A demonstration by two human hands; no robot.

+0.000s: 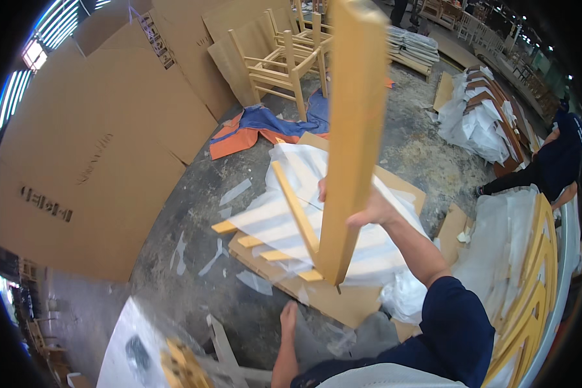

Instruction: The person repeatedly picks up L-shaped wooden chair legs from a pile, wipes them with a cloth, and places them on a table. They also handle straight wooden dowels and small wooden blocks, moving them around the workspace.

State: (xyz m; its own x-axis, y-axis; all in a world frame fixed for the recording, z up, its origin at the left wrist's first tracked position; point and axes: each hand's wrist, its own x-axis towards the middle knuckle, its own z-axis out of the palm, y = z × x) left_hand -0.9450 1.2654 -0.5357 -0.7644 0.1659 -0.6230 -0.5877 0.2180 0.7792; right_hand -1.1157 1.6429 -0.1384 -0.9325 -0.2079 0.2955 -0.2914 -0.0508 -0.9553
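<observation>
Right hand (368,210) grips wooden chair frame (349,136); cardboard sheet (343,301) beneath.

The right hand (362,210) has its grip around a long yellow wooden chair leg (352,129), held upright, with a rail (295,207) slanting off it. Below lie plastic-wrapped chair parts (278,220) on flattened cardboard (343,301) on the concrete floor (194,194). A bare foot (286,349) shows at the bottom. Unfinished wooden chairs (284,58) stand behind, and another person (549,168) crouches at right.
</observation>
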